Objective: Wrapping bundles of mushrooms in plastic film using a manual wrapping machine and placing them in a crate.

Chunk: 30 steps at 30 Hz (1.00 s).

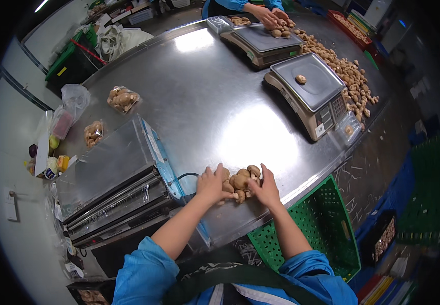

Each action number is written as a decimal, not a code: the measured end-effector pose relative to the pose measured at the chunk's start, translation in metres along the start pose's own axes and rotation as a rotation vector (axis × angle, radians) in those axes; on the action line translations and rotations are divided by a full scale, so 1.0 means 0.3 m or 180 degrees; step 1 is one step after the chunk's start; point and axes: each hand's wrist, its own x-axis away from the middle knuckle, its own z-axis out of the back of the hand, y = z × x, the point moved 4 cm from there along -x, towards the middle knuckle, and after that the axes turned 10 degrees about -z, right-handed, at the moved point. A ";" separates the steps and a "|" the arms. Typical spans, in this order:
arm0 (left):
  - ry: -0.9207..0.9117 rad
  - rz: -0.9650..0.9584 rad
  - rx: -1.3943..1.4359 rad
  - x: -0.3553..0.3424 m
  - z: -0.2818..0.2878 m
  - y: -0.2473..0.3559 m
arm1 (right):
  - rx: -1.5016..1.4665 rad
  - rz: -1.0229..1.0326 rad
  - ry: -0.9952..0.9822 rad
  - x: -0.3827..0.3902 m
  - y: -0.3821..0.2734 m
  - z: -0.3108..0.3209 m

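Observation:
A heap of brown mushrooms (240, 181) sits close together near the table's front edge, beside the wrapping machine. My left hand (211, 185) curves round its left side, thumb against the lower mushrooms. From the right, my right hand (265, 188) cups the heap, its thumb over a mushroom and its forefinger pointing up. Whether a tray lies under the mushrooms is hard to make out. The film wrapping machine (113, 178) stands left of my left hand.
A scale (309, 84) with one mushroom stands right, beside a clear punnet (349, 127). Loose mushrooms (342, 71) spread behind it. Across the table, a co-worker's hands (271, 18) handle mushrooms over another scale (263, 40). Wrapped mushroom packs (123, 98) lie left; a green crate (316, 223) stands below the right edge.

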 end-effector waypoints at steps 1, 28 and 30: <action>-0.0268 0.0049 -0.0210 0.000 0.014 0.001 | -0.0031 0.0010 -0.0045 0.024 -0.012 -0.008; 0.3660 0.0141 0.0550 0.574 0.711 -0.490 | -0.0881 0.2134 0.0070 0.147 -1.136 -0.238; 0.3435 0.0547 0.0657 0.692 0.723 -0.714 | -0.0596 0.1965 -0.0373 0.195 -1.227 -0.426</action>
